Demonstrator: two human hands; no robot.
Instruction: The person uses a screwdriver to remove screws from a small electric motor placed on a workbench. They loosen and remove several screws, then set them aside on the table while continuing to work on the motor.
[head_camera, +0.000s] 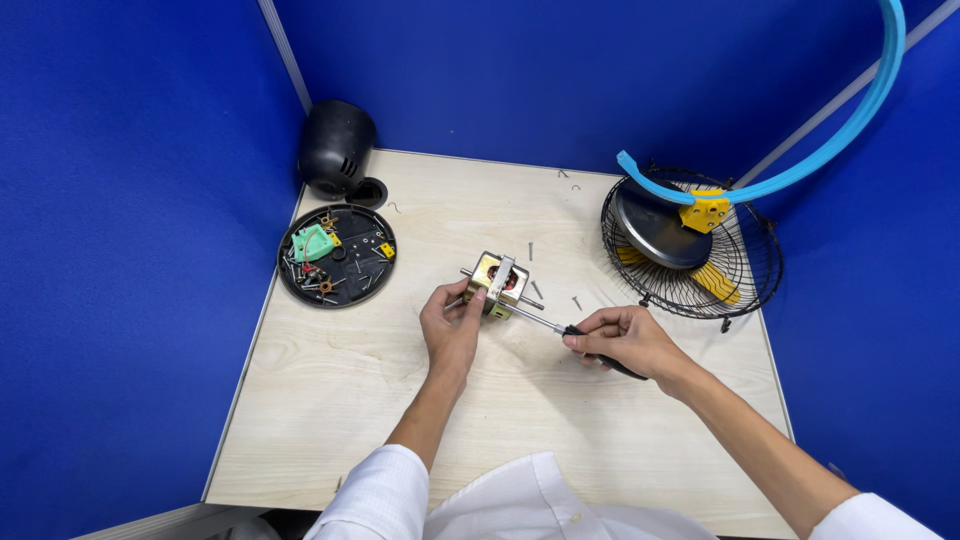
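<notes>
Blue booth, pale wooden table (330, 420) | our left hand (452, 325) grips one motor (497, 284) at centre | right hand (625, 338) closed round one screwdriver (575, 335) | three loose screws (577, 302) beside | one fan grille (745, 275) far right, one black tray (337, 256) left

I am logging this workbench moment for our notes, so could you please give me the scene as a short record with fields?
Surface: light wooden table between blue partition walls
Left hand: left hand steadies a small square motor block with a shaft through it
Right hand: right hand closed on a black-handled screwdriver, tip at the motor block
Left of the work: round black tray holding screws, a green part and small yellow parts
Behind the tray: black housing
Right side: wire fan guard with yellow and blue parts
Loose: a few screws on the table
</notes>
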